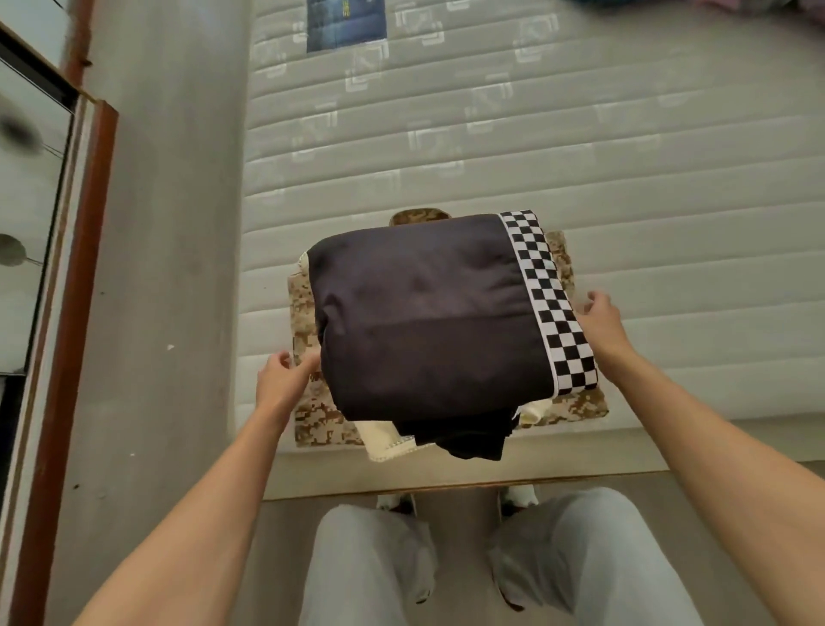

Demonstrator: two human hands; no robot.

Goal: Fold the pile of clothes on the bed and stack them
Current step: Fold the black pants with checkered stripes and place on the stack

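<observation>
Fingers of both hands flank the stack: the left hand [282, 380] sits at the stack's near left corner, its fingers [308, 363] reaching loosely forward so that the tips touch or nearly touch the edge of the top garment, with nothing clearly pinched between them; the right hand [600, 322] hovers at the right side, its fingers loosely curled just beside the checkered border, and whether they touch the cloth I cannot tell. Beyond and around both sets of fingers spreads the mattress [625, 187], the largest thing here, quilted and mostly bare. Between the fingers lies the stack of folded clothes [428, 330], near the mattress's front edge. Lowest in it is a camouflage garment [312, 420], sticking out under the left fingertips and past the right ones. On top is a dark garment with a checkered band [428, 313], squarely folded. A cream piece [384, 442] and a black piece [473, 442] poke out on the near side, between the two wrists. Far beyond the fingers, at the top right corner, a blurred bit of coloured cloth [696, 5] shows; whether more unfolded clothes remain there cannot be told. By my judgement the folding is mostly done, with several items stacked, and what remains is to square the stack and deal with whatever lies at the far corner.
</observation>
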